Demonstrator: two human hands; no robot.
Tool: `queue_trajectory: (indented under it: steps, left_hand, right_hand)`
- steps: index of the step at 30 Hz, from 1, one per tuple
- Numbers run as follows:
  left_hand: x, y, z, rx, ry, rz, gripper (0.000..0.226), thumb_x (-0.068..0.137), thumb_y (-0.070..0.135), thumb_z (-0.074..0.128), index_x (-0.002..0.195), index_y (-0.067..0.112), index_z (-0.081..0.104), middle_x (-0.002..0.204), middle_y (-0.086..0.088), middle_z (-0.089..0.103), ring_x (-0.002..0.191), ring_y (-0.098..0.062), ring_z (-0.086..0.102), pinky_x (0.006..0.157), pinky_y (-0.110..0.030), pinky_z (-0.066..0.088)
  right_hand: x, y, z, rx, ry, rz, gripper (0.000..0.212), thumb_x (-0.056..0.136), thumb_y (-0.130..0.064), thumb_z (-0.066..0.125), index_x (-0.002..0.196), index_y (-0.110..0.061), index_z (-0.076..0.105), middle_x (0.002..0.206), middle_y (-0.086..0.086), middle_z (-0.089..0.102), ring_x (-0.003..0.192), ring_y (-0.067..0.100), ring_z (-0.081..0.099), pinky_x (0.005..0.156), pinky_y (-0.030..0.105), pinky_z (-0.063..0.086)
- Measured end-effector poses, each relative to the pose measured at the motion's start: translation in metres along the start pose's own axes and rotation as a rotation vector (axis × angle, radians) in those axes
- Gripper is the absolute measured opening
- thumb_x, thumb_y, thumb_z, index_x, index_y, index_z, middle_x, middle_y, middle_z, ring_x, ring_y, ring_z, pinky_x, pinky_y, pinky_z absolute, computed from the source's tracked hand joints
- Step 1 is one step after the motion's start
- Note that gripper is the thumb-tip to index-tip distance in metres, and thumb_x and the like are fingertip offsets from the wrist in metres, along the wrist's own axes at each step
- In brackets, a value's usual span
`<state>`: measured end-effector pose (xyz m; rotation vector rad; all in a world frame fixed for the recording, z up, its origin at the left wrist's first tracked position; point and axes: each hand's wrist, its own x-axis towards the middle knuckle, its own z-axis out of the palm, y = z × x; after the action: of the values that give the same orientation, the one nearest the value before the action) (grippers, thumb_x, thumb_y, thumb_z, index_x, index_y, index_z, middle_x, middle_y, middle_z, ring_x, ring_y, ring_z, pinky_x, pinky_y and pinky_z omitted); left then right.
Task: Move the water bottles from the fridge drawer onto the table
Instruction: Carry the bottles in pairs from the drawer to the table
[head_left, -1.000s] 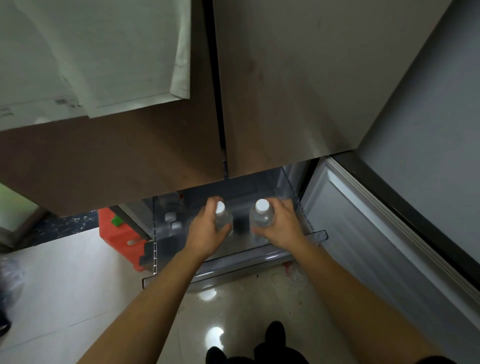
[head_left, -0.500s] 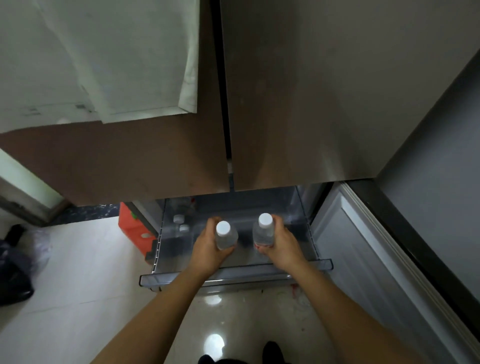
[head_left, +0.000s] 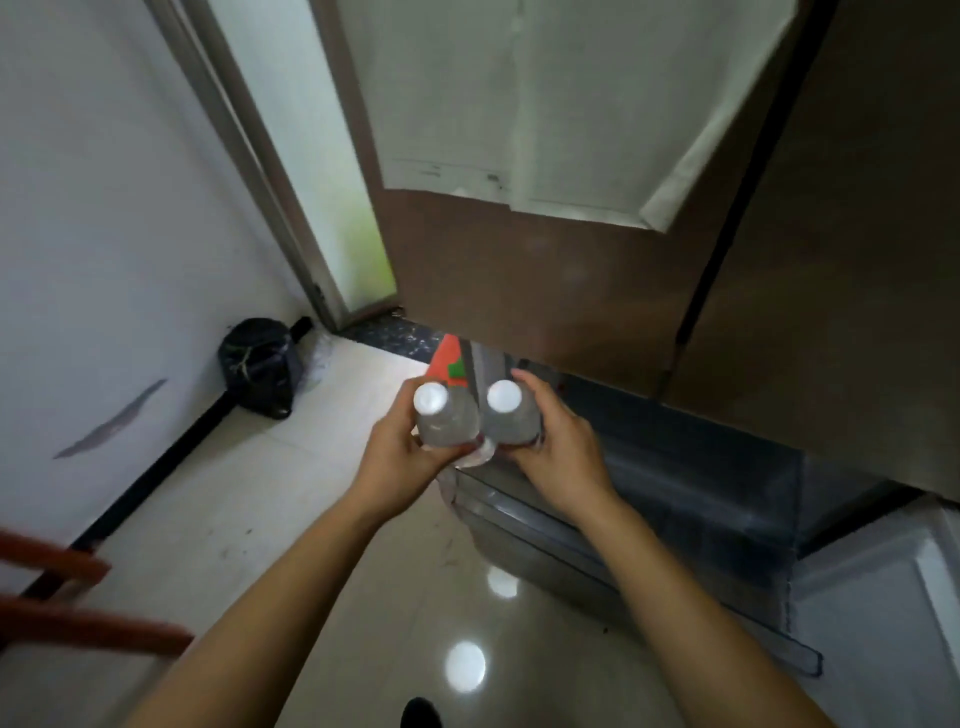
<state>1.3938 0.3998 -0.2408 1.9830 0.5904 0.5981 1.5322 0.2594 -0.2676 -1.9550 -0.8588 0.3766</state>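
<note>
I hold two clear water bottles with white caps side by side in front of me, both upright. My left hand (head_left: 397, 457) grips the left bottle (head_left: 444, 421) round its body. My right hand (head_left: 558, 452) grips the right bottle (head_left: 511, 418) the same way. Both bottles are lifted clear of the open fridge drawer (head_left: 675, 525), which stands pulled out below and to the right of my hands. The inside of the drawer is dark and blurred, so I cannot tell what lies in it. No table is in view.
Brown fridge doors (head_left: 545, 291) hang above the drawer, with white paper (head_left: 545, 104) on them. A black bag (head_left: 260, 366) sits by the white wall at left. A red-brown chair frame (head_left: 78, 597) juts in at lower left. An orange box (head_left: 447, 364) stands beside the fridge.
Both hands have lifted the bottles up out of the drawer and swung left. The view has turned left, so the wall, the black bag and the chair frame now show.
</note>
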Motion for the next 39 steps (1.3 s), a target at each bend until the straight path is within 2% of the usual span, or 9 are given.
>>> queue_trajectory:
  steps: [4, 7, 10, 12, 17, 21, 26, 30, 39]
  left_hand:
    - [-0.023, -0.012, -0.084, -0.041, 0.187, -0.049, 0.065, 0.070, 0.016, 0.091, 0.115, 0.048, 0.057, 0.116, 0.016, 0.065, 0.107, -0.005, 0.062, 0.085, -0.029, 0.056]
    - [-0.054, -0.027, -0.151, -0.028, 0.319, -0.098, 0.067, 0.070, 0.018, 0.090, 0.123, 0.041, 0.056, 0.124, 0.013, 0.060, 0.114, 0.001, 0.058, 0.085, -0.022, 0.055]
    - [-0.098, -0.047, -0.224, 0.008, 0.452, -0.142, 0.069, 0.071, 0.022, 0.089, 0.126, 0.039, 0.053, 0.119, 0.025, 0.053, 0.107, 0.016, 0.052, 0.081, -0.013, 0.048]
    - [-0.133, -0.066, -0.278, 0.027, 0.520, -0.176, 0.069, 0.072, 0.023, 0.088, 0.129, 0.036, 0.051, 0.117, 0.026, 0.051, 0.106, 0.014, 0.052, 0.084, -0.015, 0.045]
    - [-0.222, -0.115, -0.416, 0.115, 0.684, -0.248, 0.073, 0.070, 0.020, 0.089, 0.125, 0.048, 0.049, 0.124, 0.017, 0.058, 0.111, 0.001, 0.057, 0.086, -0.021, 0.050]
    - [-0.277, -0.147, -0.502, 0.197, 0.771, -0.303, 0.079, 0.070, 0.016, 0.088, 0.114, 0.066, 0.045, 0.121, 0.022, 0.058, 0.111, 0.002, 0.057, 0.093, -0.028, 0.051]
    - [-0.321, -0.189, -0.582, 0.156, 0.878, -0.397, 0.077, 0.070, 0.019, 0.088, 0.135, 0.039, 0.051, 0.132, 0.012, 0.059, 0.122, -0.011, 0.056, 0.102, -0.045, 0.051]
    - [-0.342, -0.224, -0.633, 0.125, 0.968, -0.445, 0.082, 0.069, 0.018, 0.089, 0.136, 0.041, 0.048, 0.136, 0.011, 0.057, 0.127, -0.013, 0.055, 0.104, -0.048, 0.050]
    - [-0.344, -0.316, -0.768, 0.138, 1.064, -0.545, 0.078, 0.068, 0.016, 0.089, 0.128, 0.048, 0.050, 0.132, 0.013, 0.061, 0.124, -0.011, 0.058, 0.103, -0.047, 0.050]
  right_hand:
    - [0.014, -0.065, 0.056, 0.044, -0.104, -0.157, 0.083, 0.076, -0.026, 0.083, 0.142, -0.048, 0.037, 0.133, -0.010, 0.062, 0.118, 0.014, 0.058, 0.092, 0.027, 0.048]
    - [0.017, -0.115, 0.115, 0.056, -0.237, -0.244, 0.082, 0.077, -0.028, 0.082, 0.139, -0.051, 0.035, 0.128, -0.013, 0.062, 0.112, 0.015, 0.060, 0.092, 0.039, 0.052]
    - [0.010, -0.165, 0.190, 0.063, -0.374, -0.345, 0.080, 0.078, -0.032, 0.080, 0.139, -0.054, 0.034, 0.128, -0.014, 0.062, 0.113, 0.019, 0.060, 0.089, 0.047, 0.053]
    - [-0.002, -0.201, 0.247, 0.080, -0.458, -0.398, 0.080, 0.077, -0.034, 0.080, 0.139, -0.055, 0.034, 0.129, -0.016, 0.061, 0.114, 0.019, 0.059, 0.089, 0.047, 0.053]
    - [-0.044, -0.294, 0.389, 0.201, -0.707, -0.456, 0.075, 0.079, -0.028, 0.084, 0.136, -0.050, 0.042, 0.131, -0.021, 0.056, 0.121, 0.010, 0.054, 0.088, 0.034, 0.058]
    - [-0.073, -0.353, 0.485, 0.219, -0.836, -0.513, 0.078, 0.078, -0.029, 0.084, 0.141, -0.041, 0.040, 0.130, -0.022, 0.055, 0.120, 0.005, 0.054, 0.088, 0.032, 0.058]
    - [-0.095, -0.411, 0.580, 0.200, -0.947, -0.575, 0.081, 0.079, -0.034, 0.082, 0.141, -0.049, 0.033, 0.126, -0.033, 0.051, 0.117, 0.000, 0.053, 0.090, 0.030, 0.056]
    - [-0.104, -0.444, 0.648, 0.175, -1.001, -0.634, 0.083, 0.079, -0.034, 0.082, 0.142, -0.049, 0.031, 0.133, -0.023, 0.054, 0.121, 0.010, 0.055, 0.096, 0.044, 0.054]
    - [-0.079, -0.513, 0.823, 0.145, -1.098, -0.737, 0.086, 0.080, -0.029, 0.080, 0.148, -0.039, 0.029, 0.143, -0.012, 0.052, 0.129, 0.013, 0.052, 0.102, 0.042, 0.051]
